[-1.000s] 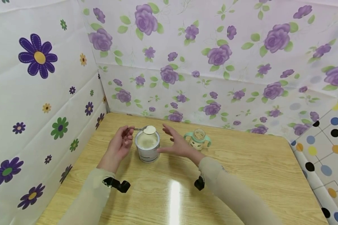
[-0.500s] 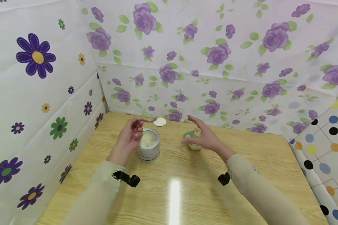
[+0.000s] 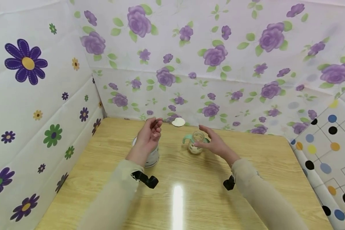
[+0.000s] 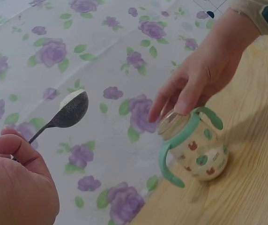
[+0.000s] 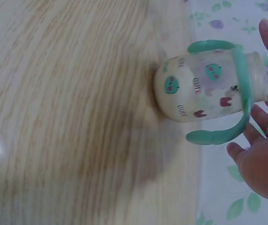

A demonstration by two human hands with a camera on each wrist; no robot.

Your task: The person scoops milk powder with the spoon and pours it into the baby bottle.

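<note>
My left hand (image 3: 146,138) pinches the thin handle of a metal spoon (image 4: 70,111). White powder (image 3: 178,121) is heaped in the spoon's bowl, which is held up to the left of a baby bottle (image 3: 194,147). The bottle, clear with two green handles (image 4: 171,165) and small printed pictures, stands upright on the table without a lid. Around its open neck (image 5: 259,77) my right hand (image 3: 216,145) reaches, thumb and fingers spread, fingertips right at the neck. A white tin (image 3: 153,158) is mostly hidden behind my left hand and wrist.
The wooden table (image 3: 178,172) meets a flowered cloth wall (image 3: 189,76) at the back. Another cloth wall (image 3: 46,121) closes the left side, and a dotted one (image 3: 330,153) the right.
My left hand has lifted the spoonful of powder off the tin and carried it right, toward the bottle. My right hand has moved from beside the tin to the bottle's neck.
</note>
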